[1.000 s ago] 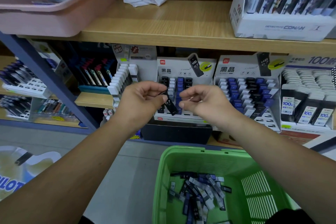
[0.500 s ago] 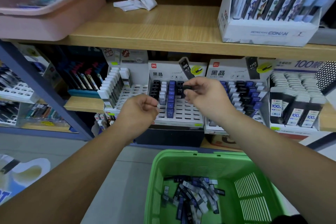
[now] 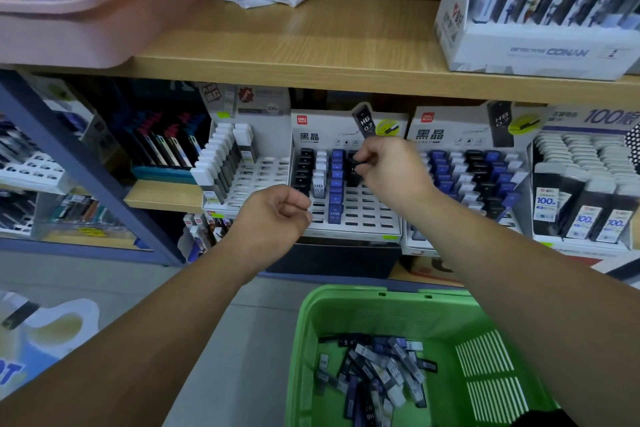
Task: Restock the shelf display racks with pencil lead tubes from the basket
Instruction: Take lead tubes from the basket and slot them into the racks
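Right hand (image 3: 391, 172): grip closed, fingertips pinching a black tube (image 3: 353, 172) at the upper slots of the middle rack (image 3: 363, 215), just beside the blue column (image 3: 335, 184). Left hand (image 3: 277, 215): fingers curled in front of the rack's lower rows; whether this grip contains anything cannot be determined. Spare tubes (image 3: 374, 374) lie loose in the basket (image 3: 381, 291) below.

Probable faults:
- Misalignment. The hand hides the target slot, so a tilted tube may jam on the slot edge or sit proud.
- Collision. The knuckles are near seated tubes, and a sideways push may dislodge them.
- Early release. An unseated tube may drop behind the rack or to the floor.
- Mis-sorting. Black stock may enter the blue column.
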`<state>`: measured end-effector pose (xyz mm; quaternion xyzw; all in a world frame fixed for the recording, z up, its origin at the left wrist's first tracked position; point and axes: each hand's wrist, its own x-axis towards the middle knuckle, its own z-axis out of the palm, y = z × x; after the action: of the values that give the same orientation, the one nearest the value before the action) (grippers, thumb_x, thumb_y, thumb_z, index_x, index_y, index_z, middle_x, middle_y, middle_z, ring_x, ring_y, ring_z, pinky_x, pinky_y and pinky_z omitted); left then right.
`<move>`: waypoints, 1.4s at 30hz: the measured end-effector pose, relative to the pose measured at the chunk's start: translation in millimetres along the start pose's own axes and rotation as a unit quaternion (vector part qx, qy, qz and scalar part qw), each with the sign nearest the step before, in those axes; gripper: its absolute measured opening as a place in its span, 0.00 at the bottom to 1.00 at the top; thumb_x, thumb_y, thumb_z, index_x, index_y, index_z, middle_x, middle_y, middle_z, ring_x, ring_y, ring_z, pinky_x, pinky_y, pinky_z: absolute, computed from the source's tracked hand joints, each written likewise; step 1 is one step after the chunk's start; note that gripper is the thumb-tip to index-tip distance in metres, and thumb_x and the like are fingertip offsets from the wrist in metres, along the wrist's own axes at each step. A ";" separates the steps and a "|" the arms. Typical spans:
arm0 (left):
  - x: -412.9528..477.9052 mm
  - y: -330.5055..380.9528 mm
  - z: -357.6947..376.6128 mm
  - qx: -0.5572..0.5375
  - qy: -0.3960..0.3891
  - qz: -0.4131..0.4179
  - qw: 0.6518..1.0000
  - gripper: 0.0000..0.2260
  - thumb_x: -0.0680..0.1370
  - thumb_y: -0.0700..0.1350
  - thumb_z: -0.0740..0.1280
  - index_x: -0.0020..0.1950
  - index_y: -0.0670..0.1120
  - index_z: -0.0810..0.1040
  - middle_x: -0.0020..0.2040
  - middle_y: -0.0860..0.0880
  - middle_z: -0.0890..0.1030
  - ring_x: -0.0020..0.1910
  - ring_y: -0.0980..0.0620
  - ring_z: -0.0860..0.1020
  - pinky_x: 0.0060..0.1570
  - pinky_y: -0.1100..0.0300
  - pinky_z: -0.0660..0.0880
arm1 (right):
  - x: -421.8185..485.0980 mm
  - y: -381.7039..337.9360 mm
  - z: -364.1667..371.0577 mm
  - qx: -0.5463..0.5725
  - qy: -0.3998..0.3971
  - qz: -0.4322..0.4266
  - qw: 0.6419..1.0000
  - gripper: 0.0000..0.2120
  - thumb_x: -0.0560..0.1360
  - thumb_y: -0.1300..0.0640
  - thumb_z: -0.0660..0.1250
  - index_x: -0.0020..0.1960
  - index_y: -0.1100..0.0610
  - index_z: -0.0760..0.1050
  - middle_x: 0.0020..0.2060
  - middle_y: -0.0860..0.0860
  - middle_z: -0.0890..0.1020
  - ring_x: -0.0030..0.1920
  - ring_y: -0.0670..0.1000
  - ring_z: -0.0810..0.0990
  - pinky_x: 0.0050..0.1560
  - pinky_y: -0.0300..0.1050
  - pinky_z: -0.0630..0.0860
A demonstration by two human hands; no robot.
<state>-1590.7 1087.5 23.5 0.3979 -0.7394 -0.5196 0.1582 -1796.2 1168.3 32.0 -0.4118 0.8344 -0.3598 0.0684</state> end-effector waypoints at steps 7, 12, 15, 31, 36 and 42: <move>-1.2 -0.6 -0.8 0.004 -0.006 0.003 1.000 0.04 0.79 0.41 0.73 0.52 0.49 0.83 0.45 0.46 0.85 0.44 0.50 0.83 0.44 0.59 0.81 | 3.3 -2.1 -6.2 0.004 -0.038 0.051 0.998 0.09 0.79 0.59 0.71 0.58 0.57 0.84 0.55 0.54 0.85 0.54 0.52 0.83 0.60 0.45 0.79; -4.1 -0.3 -1.1 0.010 -0.005 0.005 1.000 0.04 0.79 0.41 0.73 0.53 0.49 0.83 0.45 0.46 0.85 0.43 0.52 0.83 0.43 0.61 0.79 | -9.7 -11.0 -13.5 0.003 -0.162 0.063 0.985 0.16 0.80 0.59 0.70 0.67 0.55 0.79 0.53 0.50 0.82 0.57 0.51 0.80 0.60 0.41 0.75; -10.0 3.1 -1.6 0.026 -0.011 0.014 1.000 0.05 0.79 0.41 0.73 0.54 0.48 0.83 0.46 0.46 0.86 0.44 0.52 0.83 0.46 0.63 0.79 | -19.9 -17.0 -25.0 0.026 -0.147 0.037 0.988 0.23 0.80 0.60 0.70 0.74 0.56 0.72 0.44 0.43 0.77 0.50 0.49 0.79 0.57 0.41 0.75; -83.7 -55.0 117.8 0.185 -0.139 0.028 0.972 0.07 0.78 0.39 0.70 0.51 0.51 0.82 0.47 0.51 0.84 0.45 0.54 0.82 0.46 0.65 0.79 | -196.0 56.2 -62.3 -0.163 -0.464 0.031 0.870 0.18 0.77 0.40 0.71 0.61 0.50 0.81 0.51 0.46 0.83 0.50 0.47 0.81 0.53 0.45 0.80; -105.8 -126.2 180.6 0.248 -0.226 -0.088 0.938 0.08 0.78 0.42 0.70 0.57 0.50 0.80 0.53 0.49 0.83 0.52 0.48 0.81 0.54 0.53 0.81 | -219.6 140.3 -19.1 -0.121 -0.569 0.169 0.796 0.24 0.79 0.40 0.68 0.68 0.54 0.77 0.49 0.47 0.81 0.46 0.48 0.80 0.41 0.41 0.77; -109.9 -192.1 203.7 0.327 -0.248 -0.121 0.904 0.17 0.76 0.44 0.74 0.64 0.45 0.78 0.59 0.46 0.81 0.55 0.48 0.80 0.55 0.56 0.77 | -252.4 219.8 46.0 0.022 -0.376 0.277 0.884 0.23 0.79 0.44 0.70 0.68 0.57 0.77 0.58 0.53 0.82 0.52 0.51 0.81 0.55 0.47 0.79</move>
<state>-1571.5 1273.6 -212.1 0.3719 -0.8293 -0.3458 -0.2331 -1753.2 1417.5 -191.9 -0.2670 0.8180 -0.1625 0.4829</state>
